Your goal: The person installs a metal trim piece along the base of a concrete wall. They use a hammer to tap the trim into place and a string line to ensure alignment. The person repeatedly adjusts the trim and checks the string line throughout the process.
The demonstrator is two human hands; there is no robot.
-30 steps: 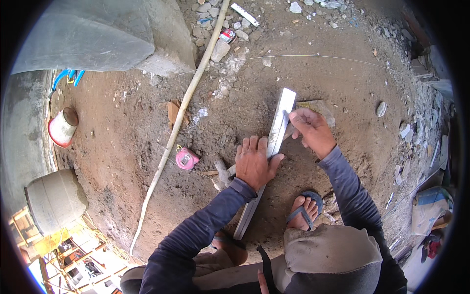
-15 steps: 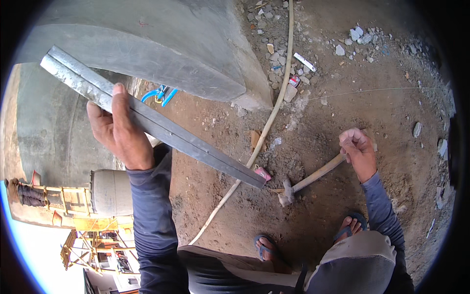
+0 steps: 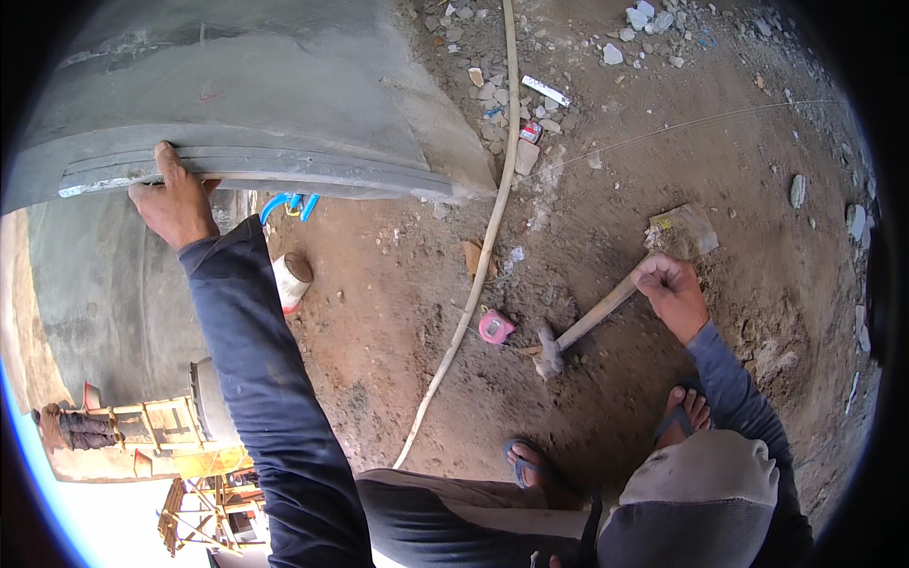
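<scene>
My left hand is closed on a long grey metal straightedge, thumb on top and fingers under it. The bar runs along the lower edge of a smooth grey concrete block and appears to be against it. On the right, my right hand is curled round the end of a hammer's wooden handle; the hammer slants down to the left, its head low by the soil. A pink tape measure lies left of the hammer head.
A pale hose crosses the dirt, and a thin string stretches rightward. Rubble is scattered at the top. A blue-handled tool lies below the concrete. At the far left, a person's legs show near yellow scaffolding.
My left hand has swung the straightedge from a diagonal over the ground to lie along the concrete's edge. The view has shifted; my right hand still has the hammer.
</scene>
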